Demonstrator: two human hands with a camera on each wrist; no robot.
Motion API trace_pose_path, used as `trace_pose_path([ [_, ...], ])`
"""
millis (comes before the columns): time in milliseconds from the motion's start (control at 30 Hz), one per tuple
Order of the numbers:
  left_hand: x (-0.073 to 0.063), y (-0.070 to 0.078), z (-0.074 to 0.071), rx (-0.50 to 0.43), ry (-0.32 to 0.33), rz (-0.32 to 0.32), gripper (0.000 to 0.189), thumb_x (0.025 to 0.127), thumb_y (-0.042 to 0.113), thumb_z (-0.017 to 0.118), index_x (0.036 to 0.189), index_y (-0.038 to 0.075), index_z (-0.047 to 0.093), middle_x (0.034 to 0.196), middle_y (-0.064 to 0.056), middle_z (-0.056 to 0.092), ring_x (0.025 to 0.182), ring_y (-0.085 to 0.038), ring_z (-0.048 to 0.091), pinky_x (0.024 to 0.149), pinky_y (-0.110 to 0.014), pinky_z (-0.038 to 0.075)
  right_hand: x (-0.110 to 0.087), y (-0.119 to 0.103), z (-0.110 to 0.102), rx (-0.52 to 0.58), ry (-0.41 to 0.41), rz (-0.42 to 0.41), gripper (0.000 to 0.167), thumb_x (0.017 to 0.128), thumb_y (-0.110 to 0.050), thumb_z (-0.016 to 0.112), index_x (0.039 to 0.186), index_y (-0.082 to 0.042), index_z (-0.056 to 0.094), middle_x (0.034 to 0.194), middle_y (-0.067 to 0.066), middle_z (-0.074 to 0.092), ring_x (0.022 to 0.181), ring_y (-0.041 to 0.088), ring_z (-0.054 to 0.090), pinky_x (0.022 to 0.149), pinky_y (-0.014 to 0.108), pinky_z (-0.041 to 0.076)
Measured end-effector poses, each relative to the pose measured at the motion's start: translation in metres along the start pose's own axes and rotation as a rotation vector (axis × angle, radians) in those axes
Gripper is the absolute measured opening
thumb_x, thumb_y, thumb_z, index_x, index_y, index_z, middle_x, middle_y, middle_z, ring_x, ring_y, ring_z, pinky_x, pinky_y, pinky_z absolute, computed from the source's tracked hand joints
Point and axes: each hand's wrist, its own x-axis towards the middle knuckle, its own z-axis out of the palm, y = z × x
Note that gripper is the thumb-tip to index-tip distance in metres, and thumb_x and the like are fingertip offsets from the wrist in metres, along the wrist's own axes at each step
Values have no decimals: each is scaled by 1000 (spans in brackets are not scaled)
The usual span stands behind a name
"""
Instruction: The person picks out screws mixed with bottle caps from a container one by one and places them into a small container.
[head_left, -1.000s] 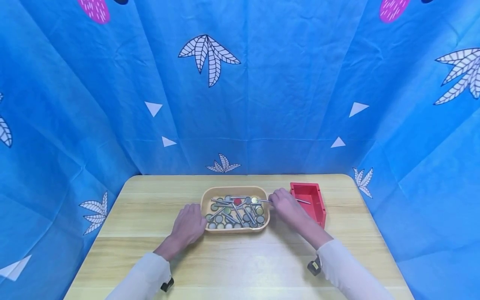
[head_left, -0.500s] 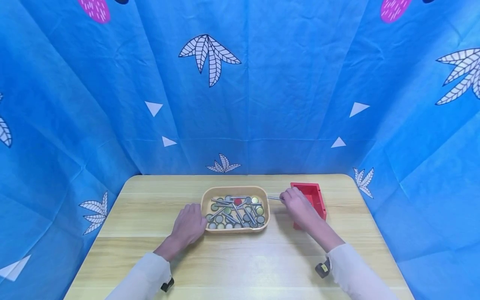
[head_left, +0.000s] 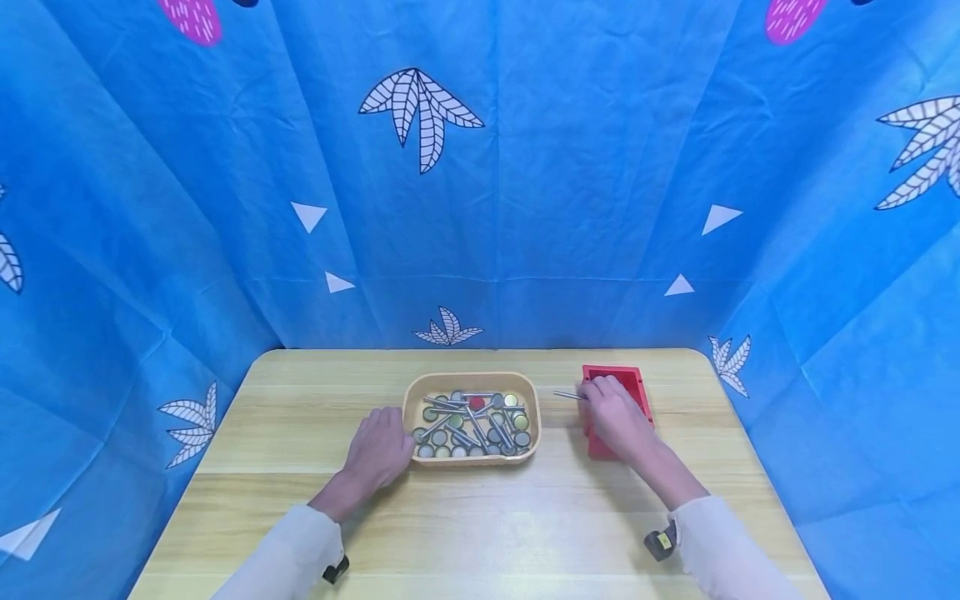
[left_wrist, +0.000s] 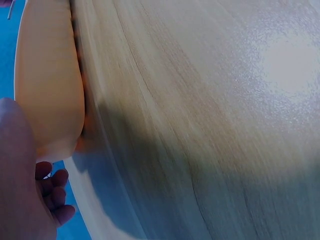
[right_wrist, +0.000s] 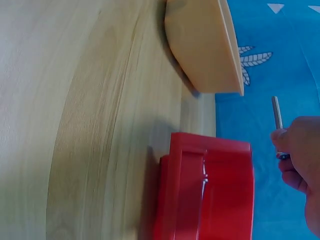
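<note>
A tan tray (head_left: 471, 461) with rounded corners holds several silver metal rods and several round discs in grey, green, yellow and red. At its left end my left hand (head_left: 378, 450) grips the wall, thumb by the rim and fingers curled beside the outer end in the left wrist view. My right hand (head_left: 617, 412) pinches a thin silver metal rod (right_wrist: 277, 112) between thumb and fingers. The rod's free end points left toward the tray in the head view. That hand is over the red box (head_left: 602, 447), hiding much of its inside.
The tan tray (right_wrist: 202, 45) and the red box (right_wrist: 177, 195) stand apart on the wooden table (head_left: 480, 533), with a narrow gap between them. A blue patterned curtain (head_left: 480, 208) hangs behind and on both sides.
My right hand has moved right, away from the tray's right end to over the red box, carrying the metal rod. My left hand and the tray have stayed put.
</note>
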Motion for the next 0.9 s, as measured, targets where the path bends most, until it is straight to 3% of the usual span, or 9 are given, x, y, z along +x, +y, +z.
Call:
trace_pose_path([
  [500,0,1,0,-16,25,0,24,94,23,56,99,0,60,85,-7,54,78,-21,45,72,-34,40,-15,18,-6,-32,37,43,30,82,-1,83,109,2,70,98,12,70,93,25,62,85,38,60],
  [900,1,1,-1,-15,-5,-10,26,95,24,55,102,-1,60,86,-7,54,79,-22,45,73,-34,40,-27,27,-1,-72,75,84,26,84,1,79,107,7,68,94,16,68,90,28,62,83,39,59],
])
